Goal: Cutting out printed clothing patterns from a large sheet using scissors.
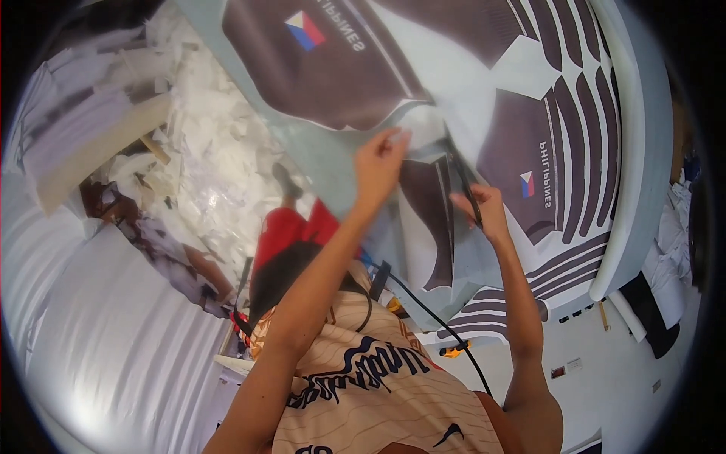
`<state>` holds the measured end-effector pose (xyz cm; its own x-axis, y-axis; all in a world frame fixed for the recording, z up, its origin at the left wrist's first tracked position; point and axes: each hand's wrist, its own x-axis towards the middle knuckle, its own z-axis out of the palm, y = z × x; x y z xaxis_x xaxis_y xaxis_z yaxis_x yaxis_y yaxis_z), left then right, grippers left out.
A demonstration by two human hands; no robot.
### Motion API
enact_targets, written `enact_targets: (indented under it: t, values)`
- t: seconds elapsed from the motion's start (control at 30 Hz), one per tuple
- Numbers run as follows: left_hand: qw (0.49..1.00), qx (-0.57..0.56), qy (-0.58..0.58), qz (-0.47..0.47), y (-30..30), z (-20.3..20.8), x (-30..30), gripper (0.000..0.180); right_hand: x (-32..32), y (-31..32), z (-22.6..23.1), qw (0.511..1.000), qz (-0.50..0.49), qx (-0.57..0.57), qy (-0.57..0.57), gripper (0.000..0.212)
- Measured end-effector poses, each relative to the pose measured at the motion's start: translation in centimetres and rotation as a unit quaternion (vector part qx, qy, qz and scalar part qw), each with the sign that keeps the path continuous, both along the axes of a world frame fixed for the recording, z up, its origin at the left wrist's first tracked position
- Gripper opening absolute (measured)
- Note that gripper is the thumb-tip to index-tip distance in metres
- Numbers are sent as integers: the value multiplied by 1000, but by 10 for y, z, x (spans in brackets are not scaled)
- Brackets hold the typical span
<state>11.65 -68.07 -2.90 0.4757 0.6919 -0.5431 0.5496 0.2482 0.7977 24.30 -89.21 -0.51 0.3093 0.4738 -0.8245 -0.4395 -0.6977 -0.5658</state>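
Note:
My right hand is closed round a pair of black scissors, its blades pointing away from me over the printed sheet. To its left, my left hand is raised with the fingers curled into a pinch. A pale scrap of paper lies beside those fingertips; whether they grip it is blurred. Just below and between both hands lies a narrow, dark printed panel with a white margin. Beyond my left hand is a large dark cut panel with a small flag emblem.
More printed sheet with a dark panel and curved dark strips covers the table's right side. A white roll edges it. White offcuts heap up at left. A black cable runs past my body, near a person's red shorts.

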Motion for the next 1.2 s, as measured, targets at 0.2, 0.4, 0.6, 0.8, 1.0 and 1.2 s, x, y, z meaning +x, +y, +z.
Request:
enact_targets:
  t: [0.2,0.4,0.6,0.8,1.0,1.2]
  values:
    - [864,-399,-80,296,10,-9,49,34,8,4,5,999,23,-10,-21,30]
    - [838,-391,-96,369,3,-26,64,19,12,10,5,1000,22,-8,-18,29]
    - [821,-388,-103,407,-1,-29,65,25,16,17,1,1000,25,-3,-8,28]
    - [815,-394,-106,412,2,-29,65,36,15,29,-5,1000,8,16,3,25]
    - [820,-390,-95,407,3,-29,64,36,14,46,-8,999,-29,35,13,37]
    - [845,-387,-77,361,5,-27,61,35,23,64,-8,999,-23,45,10,36]
